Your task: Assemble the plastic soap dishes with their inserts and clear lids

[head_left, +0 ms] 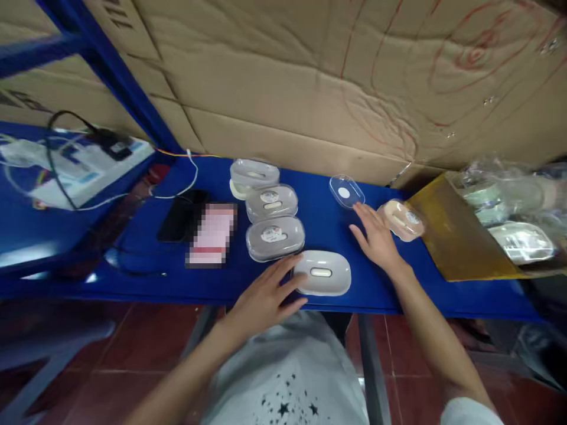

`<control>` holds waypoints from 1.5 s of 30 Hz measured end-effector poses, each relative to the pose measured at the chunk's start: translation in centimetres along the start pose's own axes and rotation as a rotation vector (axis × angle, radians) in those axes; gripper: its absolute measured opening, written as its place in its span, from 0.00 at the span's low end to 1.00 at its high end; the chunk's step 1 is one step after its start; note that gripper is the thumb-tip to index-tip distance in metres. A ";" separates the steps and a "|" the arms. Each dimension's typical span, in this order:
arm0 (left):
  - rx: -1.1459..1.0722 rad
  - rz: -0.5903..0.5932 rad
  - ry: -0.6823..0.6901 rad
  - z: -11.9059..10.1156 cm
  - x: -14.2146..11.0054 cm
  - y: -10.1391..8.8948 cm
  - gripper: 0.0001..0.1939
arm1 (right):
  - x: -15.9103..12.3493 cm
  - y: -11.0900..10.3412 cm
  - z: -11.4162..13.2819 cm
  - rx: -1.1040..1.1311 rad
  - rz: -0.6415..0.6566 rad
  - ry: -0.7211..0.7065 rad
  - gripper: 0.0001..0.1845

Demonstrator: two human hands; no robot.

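Note:
A grey-white oval dish (334,282), looking like a soap dish with a slot in its middle, lies near the table's front edge. The spread fingers of my left hand (264,298) rest at its left rim, open and not wrapped round it. My right hand (377,239) is open too, its fingertips at the near edge of a clear oval lid (334,188) with a round white sticker. Whether they touch the lid I cannot tell. Just right of that hand sits a peach lidded dish (405,227). Several grey lidded dishes (290,237) stand in a column beyond my left hand.
At the right, an open cardboard box (436,236) holds wrapped dishes (522,243). Left of the column lie a phone with a blurred screen (211,235) and a dark device (177,219). Power strips and cables (95,171) lie far left. Cardboard (283,88) walls the blue table's back.

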State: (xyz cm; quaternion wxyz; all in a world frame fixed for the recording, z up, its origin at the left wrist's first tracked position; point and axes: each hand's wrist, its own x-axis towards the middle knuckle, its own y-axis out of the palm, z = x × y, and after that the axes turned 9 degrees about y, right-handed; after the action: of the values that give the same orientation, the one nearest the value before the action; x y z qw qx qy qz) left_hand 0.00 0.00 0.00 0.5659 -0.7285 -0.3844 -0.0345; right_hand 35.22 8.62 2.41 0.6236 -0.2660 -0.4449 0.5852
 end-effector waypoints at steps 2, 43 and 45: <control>-0.015 -0.012 -0.010 0.0 0.2 -0.1 0.19 | 1.7 0.5 0.2 0.055 0.014 0.029 0.31; -0.124 -0.099 -0.061 0.4 1.5 0.0 0.25 | -8.5 -1.2 7.8 -0.034 0.265 -0.451 0.33; -0.138 -0.077 -0.063 0.4 1.5 0.1 0.24 | -8.5 -1.1 7.8 -0.043 0.274 -0.460 0.32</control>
State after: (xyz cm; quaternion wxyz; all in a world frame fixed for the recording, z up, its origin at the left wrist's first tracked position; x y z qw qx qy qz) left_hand 0.99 1.15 0.50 0.5001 -0.7513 -0.4264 -0.0597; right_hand 29.67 -1.26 4.84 0.4154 -0.1970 -0.5468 0.6997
